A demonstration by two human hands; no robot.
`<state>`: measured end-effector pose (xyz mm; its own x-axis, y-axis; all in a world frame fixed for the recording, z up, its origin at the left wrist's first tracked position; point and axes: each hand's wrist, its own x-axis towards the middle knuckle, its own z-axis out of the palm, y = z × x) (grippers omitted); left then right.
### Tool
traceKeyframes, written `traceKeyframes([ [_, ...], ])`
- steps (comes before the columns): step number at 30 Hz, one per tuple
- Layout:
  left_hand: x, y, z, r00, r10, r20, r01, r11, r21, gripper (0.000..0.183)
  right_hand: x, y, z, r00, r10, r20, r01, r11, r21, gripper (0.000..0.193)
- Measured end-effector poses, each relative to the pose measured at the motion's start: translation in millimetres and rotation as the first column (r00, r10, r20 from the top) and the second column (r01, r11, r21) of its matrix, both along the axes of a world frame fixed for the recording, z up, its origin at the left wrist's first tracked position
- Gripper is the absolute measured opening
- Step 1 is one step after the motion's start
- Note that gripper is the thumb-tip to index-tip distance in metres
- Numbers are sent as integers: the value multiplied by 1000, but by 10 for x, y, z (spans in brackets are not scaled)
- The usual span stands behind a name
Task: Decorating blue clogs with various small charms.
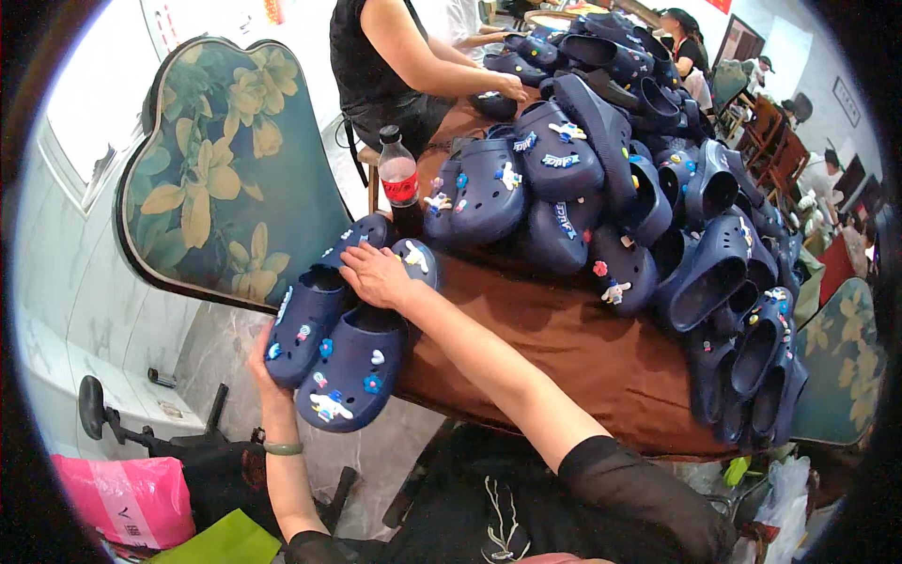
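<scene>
Bottle (398, 177) as landmark, its base hidden behind clogs. Four navy clogs (357, 371) bunch together on the bottle's near side, by the tabletop (526, 343) edge. Left hand (266, 362), curved, cups the leftmost clog (303, 324) from outside; fingertips hidden, firmness unclear. Right hand (378, 275), half open, lies across the rear clogs (420, 260), covering part; grip uncertain. Right of bottle, overlapping clog heap (568, 169): inner ones obscured. Beyond bottle, a co-worker (390, 56), head out of view.

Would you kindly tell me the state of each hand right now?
Left hand: holding the leftmost navy clog by its outer side, partly hidden.
Right hand: laid over the navy clog behind; whether it grips cannot be told.
</scene>
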<state>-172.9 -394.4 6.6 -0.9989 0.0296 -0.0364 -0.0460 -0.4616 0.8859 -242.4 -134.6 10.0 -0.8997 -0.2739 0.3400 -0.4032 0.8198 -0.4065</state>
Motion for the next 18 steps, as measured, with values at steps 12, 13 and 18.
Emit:
traceKeyframes([
  [12,-97,-81,-58,966,249,-64,-257,949,-181,50,163,-29,69,961,-118,-251,88,988,-127,46],
  [13,-65,-79,14,969,236,-68,-245,951,-188,50,186,46,97,925,-149,-350,71,972,-225,45],
  [18,612,165,929,791,267,-551,-561,676,-477,33,1151,745,-96,885,-90,-456,10,984,-176,37],
])
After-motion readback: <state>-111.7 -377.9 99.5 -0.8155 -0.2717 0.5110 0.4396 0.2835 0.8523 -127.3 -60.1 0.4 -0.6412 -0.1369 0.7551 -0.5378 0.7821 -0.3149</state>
